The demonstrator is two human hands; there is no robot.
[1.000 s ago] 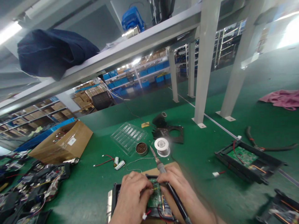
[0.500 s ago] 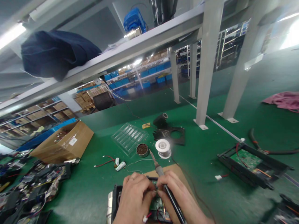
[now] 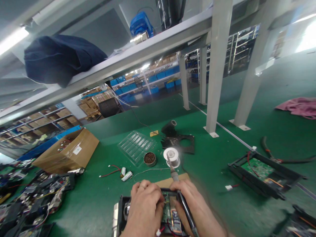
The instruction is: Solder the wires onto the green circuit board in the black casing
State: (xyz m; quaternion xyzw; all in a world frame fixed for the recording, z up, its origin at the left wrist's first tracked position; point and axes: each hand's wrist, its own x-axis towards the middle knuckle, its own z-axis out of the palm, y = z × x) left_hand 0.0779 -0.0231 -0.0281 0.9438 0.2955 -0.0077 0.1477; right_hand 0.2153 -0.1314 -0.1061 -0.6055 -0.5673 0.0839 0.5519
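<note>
My left hand (image 3: 145, 207) is curled over a black-framed device with a green circuit board (image 3: 168, 210) at the near edge of the green bench; its fingertips pinch something small on the board. My right hand (image 3: 191, 205) grips a soldering iron (image 3: 181, 197), whose metal tip points up and away toward the solder spool (image 3: 171, 155). The device rests on a piece of brown cardboard (image 3: 168, 181). Red wires with a white connector (image 3: 159, 231) stick out by my left wrist.
A round tin (image 3: 149, 158), a clear plastic tray (image 3: 136, 146), small batteries with red leads (image 3: 123, 172), an open cardboard box (image 3: 67, 151) and a heap of parts (image 3: 32, 200) lie left. Another black-framed board (image 3: 261, 172) sits right. Grey shelf posts (image 3: 216, 82) stand behind.
The soldering iron's tip has swung to the right, toward the solder spool. Both hands stay on the board, shifted slightly toward me.
</note>
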